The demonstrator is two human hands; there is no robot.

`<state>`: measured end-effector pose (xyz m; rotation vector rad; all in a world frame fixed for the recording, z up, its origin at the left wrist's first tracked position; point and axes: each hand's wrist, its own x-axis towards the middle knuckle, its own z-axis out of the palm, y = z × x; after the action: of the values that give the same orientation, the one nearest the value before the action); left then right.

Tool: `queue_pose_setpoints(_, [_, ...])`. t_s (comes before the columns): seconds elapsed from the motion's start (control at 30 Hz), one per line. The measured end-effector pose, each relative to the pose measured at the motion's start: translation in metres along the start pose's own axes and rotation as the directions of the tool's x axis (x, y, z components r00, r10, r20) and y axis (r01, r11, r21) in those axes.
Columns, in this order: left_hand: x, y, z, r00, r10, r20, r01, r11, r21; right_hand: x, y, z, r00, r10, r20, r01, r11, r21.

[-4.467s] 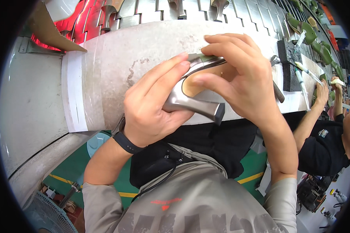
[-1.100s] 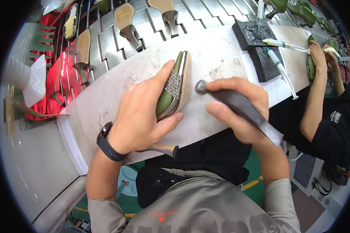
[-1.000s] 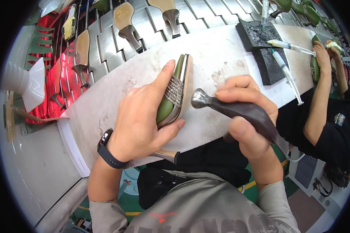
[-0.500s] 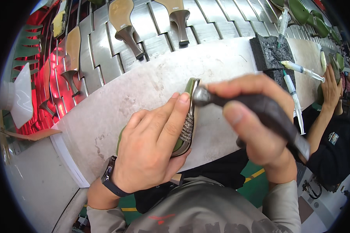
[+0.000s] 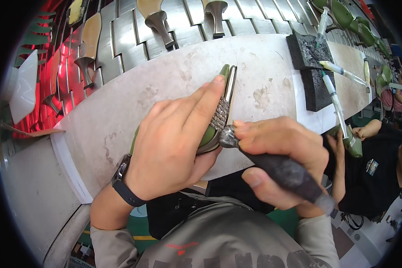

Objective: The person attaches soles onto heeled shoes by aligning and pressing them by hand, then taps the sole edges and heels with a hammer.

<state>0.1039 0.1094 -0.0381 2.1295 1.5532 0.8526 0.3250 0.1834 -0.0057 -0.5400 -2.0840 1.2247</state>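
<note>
My left hand [image 5: 169, 138] is wrapped over a green shoe [image 5: 225, 70] and holds it on its side on the white work surface. A glittery band [image 5: 220, 115] and a shiny metallic edge strip [image 5: 231, 84] show along the shoe, past my fingertips. Most of the shoe is hidden under that hand. My right hand [image 5: 286, 147] grips a hammer [image 5: 283, 172] with a dark handle. Its rounded metal head [image 5: 228, 137] lies against the shoe's edge, just below the glittery band.
Beyond the white work surface [image 5: 165, 73], a slatted metal conveyor [image 5: 245, 18] carries several tan soles with dark heels [image 5: 216, 18]. To the right, a black foam block [image 5: 315, 89] holds syringes [image 5: 334, 100]. A co-worker at far right handles another green shoe [image 5: 353, 145].
The hammer head has moved toward me along the shoe's edge, from near its tip to below the glittery band. The co-worker's hands have come down and now hold a green shoe.
</note>
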Motion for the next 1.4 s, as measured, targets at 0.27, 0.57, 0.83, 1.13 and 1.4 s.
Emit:
queue_pose_setpoints(0.27, [-0.003, 0.006, -0.005, 1.000, 0.005, 0.023, -0.006, 1.000, 0.019, -0.049, -0.010, 0.086, 0.920, -0.133, -0.369, 0.051, 0.973, -0.223])
queue_pose_setpoints(0.57, [-0.034, -0.029, -0.020, 1.000, 0.005, -0.027, -0.008, 0.993, -0.121, -0.044, -0.001, 0.074, 0.913, -0.228, -0.339, 0.153, 0.961, -0.232])
queue_pose_setpoints(0.83, [-0.036, -0.021, -0.018, 0.997, 0.006, -0.083, -0.011, 0.998, -0.060, -0.043, -0.011, 0.101, 0.980, -0.115, -0.163, 0.107, 0.993, -0.054])
queue_pose_setpoints(1.13, [-0.040, -0.021, -0.021, 0.993, -0.071, -0.090, 0.057, 0.988, -0.146, -0.039, -0.004, 0.102, 0.983, -0.152, -0.103, 0.161, 0.983, 0.085])
queue_pose_setpoints(1.4, [-0.041, -0.020, -0.017, 0.989, -0.072, -0.128, 0.052, 0.986, -0.159, -0.053, -0.014, 0.103, 0.938, -0.329, -0.110, 0.238, 0.840, -0.487])
